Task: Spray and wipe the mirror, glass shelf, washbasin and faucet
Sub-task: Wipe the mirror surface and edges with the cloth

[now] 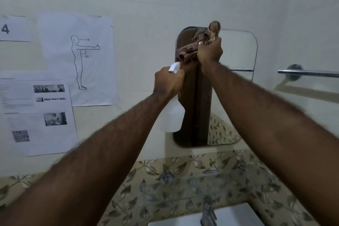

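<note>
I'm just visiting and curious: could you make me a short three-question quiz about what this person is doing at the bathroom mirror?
1. True or false: the left hand holds the white plastic spray bottle.
2. Which surface is the brown patterned cloth in the right hand pressed against?
A. the rounded rectangular wall mirror
B. the white washbasin
C. the chrome faucet
3. Fill in: the large sheet of paper on the wall shows an outline figure with one arm held out at ___ degrees.

Key: 1 true; 2 A; 3 90.
</note>
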